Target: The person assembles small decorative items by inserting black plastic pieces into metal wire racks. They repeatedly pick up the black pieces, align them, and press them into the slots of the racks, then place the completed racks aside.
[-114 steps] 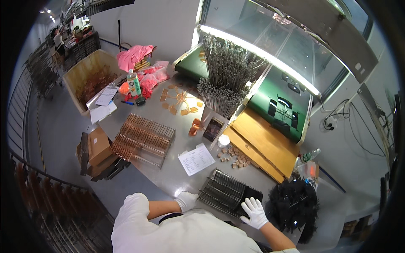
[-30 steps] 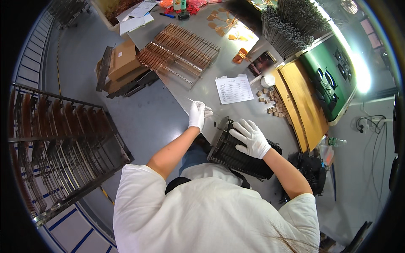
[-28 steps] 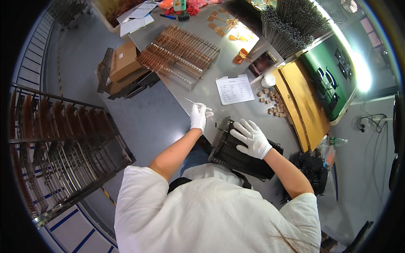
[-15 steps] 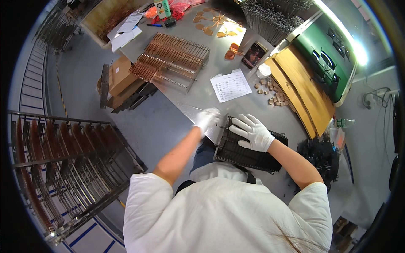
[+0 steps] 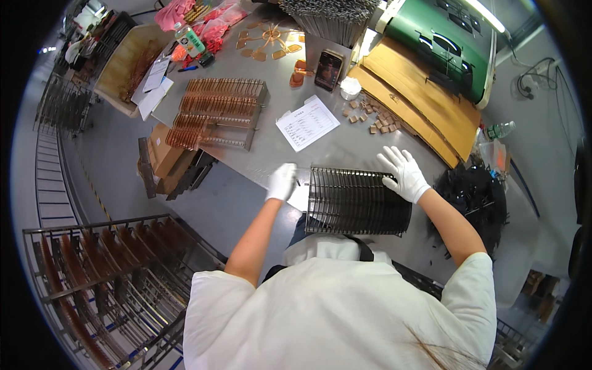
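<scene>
A dark wire rack (image 5: pixel 357 202) with rows of thin black pieces lies at the table's near edge, in front of my body. At its far right corner my right hand (image 5: pixel 405 176), in a white glove, has its fingers spread, and the thumb side rests against the rack's end. Just left of the rack, my gloved left hand (image 5: pixel 282 182) is closed over the table edge. Whatever is inside its fingers is hidden. A pale sheet-like patch (image 5: pixel 299 198) shows between that hand and the rack.
A second rack (image 5: pixel 222 111) with copper-coloured pieces stands at the far left. Beyond lie a printed sheet (image 5: pixel 307 123), a phone (image 5: pixel 328 69) and small tan blocks (image 5: pixel 383 121). Black pieces (image 5: pixel 472 203) are heaped at right. Cardboard (image 5: pixel 425 105) lies behind them; a floor rack (image 5: pixel 111 271) stands lower left.
My right hand has shifted from over the rack's left part to its right end, uncovering the rows. The left hand has drawn slightly left, away from the rack. The whole view has turned.
</scene>
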The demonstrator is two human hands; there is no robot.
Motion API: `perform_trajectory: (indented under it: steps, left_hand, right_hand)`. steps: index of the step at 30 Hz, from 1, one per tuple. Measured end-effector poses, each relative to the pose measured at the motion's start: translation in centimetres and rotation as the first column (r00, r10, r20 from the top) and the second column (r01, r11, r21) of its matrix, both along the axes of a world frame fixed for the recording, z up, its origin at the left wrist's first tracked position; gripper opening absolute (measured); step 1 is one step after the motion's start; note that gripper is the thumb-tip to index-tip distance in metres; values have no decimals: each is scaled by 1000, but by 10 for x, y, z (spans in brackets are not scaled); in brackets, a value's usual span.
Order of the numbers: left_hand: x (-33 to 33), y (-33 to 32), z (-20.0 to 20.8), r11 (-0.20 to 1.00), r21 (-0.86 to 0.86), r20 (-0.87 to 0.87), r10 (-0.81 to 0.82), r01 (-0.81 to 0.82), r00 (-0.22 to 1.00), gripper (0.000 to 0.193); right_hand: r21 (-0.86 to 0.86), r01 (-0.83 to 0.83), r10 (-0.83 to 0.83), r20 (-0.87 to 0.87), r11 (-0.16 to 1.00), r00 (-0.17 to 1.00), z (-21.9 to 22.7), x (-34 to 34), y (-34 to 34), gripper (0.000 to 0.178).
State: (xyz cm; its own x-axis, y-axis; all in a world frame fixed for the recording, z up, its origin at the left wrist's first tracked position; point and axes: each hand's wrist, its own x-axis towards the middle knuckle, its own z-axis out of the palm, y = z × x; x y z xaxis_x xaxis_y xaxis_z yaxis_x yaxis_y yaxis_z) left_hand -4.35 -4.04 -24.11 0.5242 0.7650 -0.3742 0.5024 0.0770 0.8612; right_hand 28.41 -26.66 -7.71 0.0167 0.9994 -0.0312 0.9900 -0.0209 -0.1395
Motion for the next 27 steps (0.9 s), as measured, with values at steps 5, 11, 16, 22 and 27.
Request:
perform_trajectory:
  steps: [5,11,16,22,27]
  left_hand:
    - [38,-1,34,931,-348,4,-116,110,993,39]
    - [39,7,26,960,189,-223,-161,205,961,44]
    - [50,-18,80,840,265,-505,-297,473,811,49]
    - [41,-18,65,740,259,-486,-455,620,746,56]
    - [62,-37,153,635,449,-501,-404,629,766,65]
  right_hand:
    - [41,3,1,-81,999,997,-6,2,-4,66]
    - [74,27,-9,-235,997,972,-14,8,-3,61]
    - [106,79,-49,-264,991,963,-21,15,-14,56]
    - [-101,58,-92,-371,993,924,-28,24,-10,52]
    - [-828,24,-716,-470,561,516,-24,54,30,87]
